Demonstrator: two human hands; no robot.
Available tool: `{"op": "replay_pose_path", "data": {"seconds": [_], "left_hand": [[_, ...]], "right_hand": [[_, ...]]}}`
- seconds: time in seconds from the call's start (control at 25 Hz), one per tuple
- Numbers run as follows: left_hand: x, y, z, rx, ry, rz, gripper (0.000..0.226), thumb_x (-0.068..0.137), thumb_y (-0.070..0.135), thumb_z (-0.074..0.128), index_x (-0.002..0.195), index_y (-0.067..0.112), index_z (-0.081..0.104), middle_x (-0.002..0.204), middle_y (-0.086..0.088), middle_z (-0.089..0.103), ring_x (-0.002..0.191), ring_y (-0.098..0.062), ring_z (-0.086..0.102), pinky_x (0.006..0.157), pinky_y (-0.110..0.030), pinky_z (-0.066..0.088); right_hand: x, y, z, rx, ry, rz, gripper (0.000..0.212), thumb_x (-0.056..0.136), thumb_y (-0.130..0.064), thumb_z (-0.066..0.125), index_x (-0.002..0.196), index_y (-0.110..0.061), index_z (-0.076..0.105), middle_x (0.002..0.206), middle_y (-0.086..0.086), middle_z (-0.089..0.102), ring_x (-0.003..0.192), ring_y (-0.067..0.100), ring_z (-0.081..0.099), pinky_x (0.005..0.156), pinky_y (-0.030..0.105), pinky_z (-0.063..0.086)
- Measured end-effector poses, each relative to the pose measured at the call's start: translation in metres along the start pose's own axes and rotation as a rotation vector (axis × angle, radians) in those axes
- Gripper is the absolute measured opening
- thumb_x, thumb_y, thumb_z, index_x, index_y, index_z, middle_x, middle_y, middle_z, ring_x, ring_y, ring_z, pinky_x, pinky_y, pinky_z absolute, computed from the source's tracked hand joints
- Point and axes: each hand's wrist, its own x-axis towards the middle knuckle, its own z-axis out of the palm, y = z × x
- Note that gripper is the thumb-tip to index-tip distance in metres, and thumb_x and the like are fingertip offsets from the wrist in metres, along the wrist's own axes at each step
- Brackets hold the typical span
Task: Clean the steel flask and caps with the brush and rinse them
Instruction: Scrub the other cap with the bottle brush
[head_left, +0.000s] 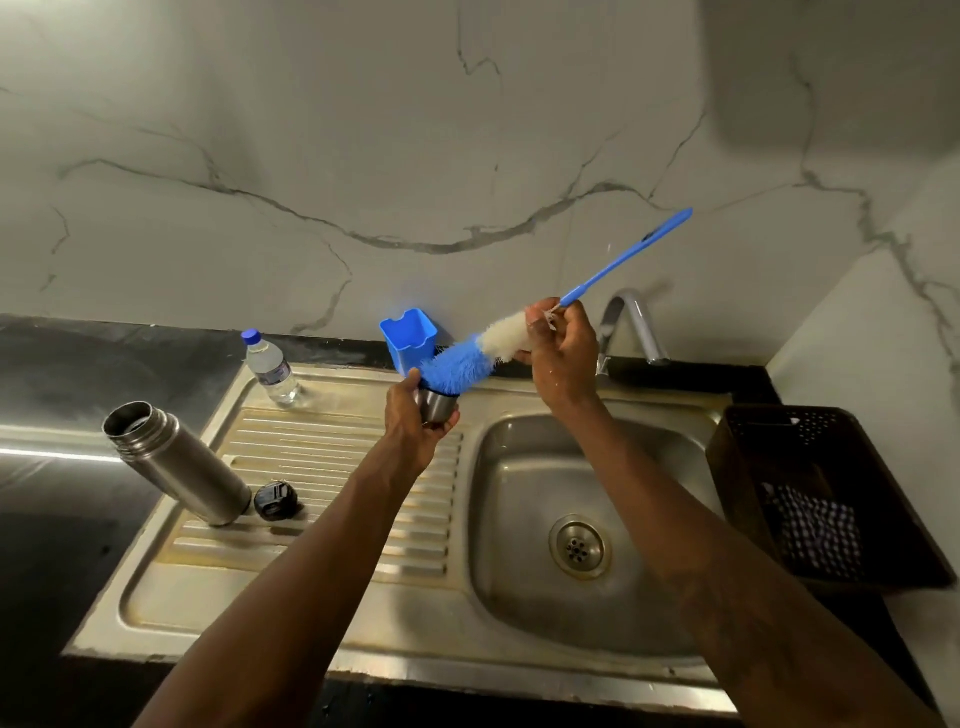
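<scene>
The left hand (415, 423) curls around a small steel cap (440, 408) and holds it up over the far edge of the draining board (322, 452), its open side turned toward the brush (457, 370). The brush's blue bristle tip sits in the mouth of the cap. Its bristles turn white further up, and its long blue handle slants up and to the right in front of the marble wall (467, 130). The right hand (563, 353) grips the brush where the white bristles meet the handle, fingers closed around it, above the far rim of the sink basin (519, 488).

The steel flask (176, 462) stands with its mouth open and uncapped on the left edge of the draining board. 1 black cap (276, 500) lies just beside its base, on the ridged steel.

A clear water bottle (272, 369) with a blue lid stands at the far left corner of the draining board. A blue plastic holder (408, 338) sits at the back edge, behind the left hand. The tap (631, 322) rises behind the basin, to the right of the right hand. A dark basket (753, 467) stands at the right edge of the sink unit with a checked cloth (815, 530) inside. The black counter (52, 374) extends to the left.
</scene>
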Motion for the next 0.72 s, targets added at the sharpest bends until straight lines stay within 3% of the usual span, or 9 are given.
{"op": "replay_pose_path", "data": {"seconds": [0.16,0.28,0.44,0.6,0.72], "left_hand": [[-0.007,-0.017,-0.004,0.211,-0.036,0.087,0.046,0.096,0.044,0.068,0.129,0.013,0.063,0.119,-0.014,0.071,0.091,-0.024,0.072,0.066,-0.035,0.058],[-0.012,-0.029,-0.002,0.266,-0.078,0.086,0.053,0.092,0.050,0.072,0.129,0.014,0.066,0.124,-0.014,0.073,0.105,-0.028,0.074,0.076,-0.038,0.060],[-0.022,-0.041,-0.003,0.266,-0.088,0.057,0.060,0.089,0.055,0.075,0.128,0.011,0.063,0.119,-0.013,0.072,0.107,-0.029,0.075,0.077,-0.035,0.062],[-0.022,-0.043,0.002,0.291,0.011,0.058,0.041,0.088,0.022,0.081,0.122,0.008,0.064,0.120,-0.015,0.068,0.106,-0.032,0.072,0.070,-0.034,0.063],[-0.019,-0.040,0.001,0.287,0.022,0.081,0.037,0.088,0.014,0.076,0.123,0.008,0.063,0.120,-0.017,0.069,0.107,-0.033,0.072,0.069,-0.034,0.061]], "right_hand": [[-0.007,0.007,-0.028,0.036,-0.127,0.093,0.022,0.102,-0.029,0.063,0.118,-0.017,0.055,0.126,0.015,0.065,0.109,0.028,0.071,0.073,0.051,0.065],[-0.020,0.010,-0.036,0.059,-0.150,0.177,0.021,0.099,-0.023,0.069,0.114,-0.015,0.056,0.125,0.016,0.066,0.109,0.030,0.071,0.073,0.048,0.065],[-0.036,0.018,-0.044,0.093,-0.066,0.312,0.030,0.092,-0.023,0.078,0.110,-0.008,0.060,0.113,0.015,0.073,0.095,0.026,0.076,0.067,0.038,0.065],[-0.039,0.028,-0.062,-0.103,-0.066,0.493,0.046,0.092,-0.048,0.074,0.115,-0.010,0.059,0.105,0.017,0.074,0.071,0.019,0.077,0.058,0.034,0.063],[-0.040,0.024,-0.067,-0.408,-0.087,0.288,0.046,0.090,-0.055,0.073,0.080,-0.011,0.066,0.069,0.006,0.072,0.053,0.020,0.070,0.056,0.042,0.063]]}}
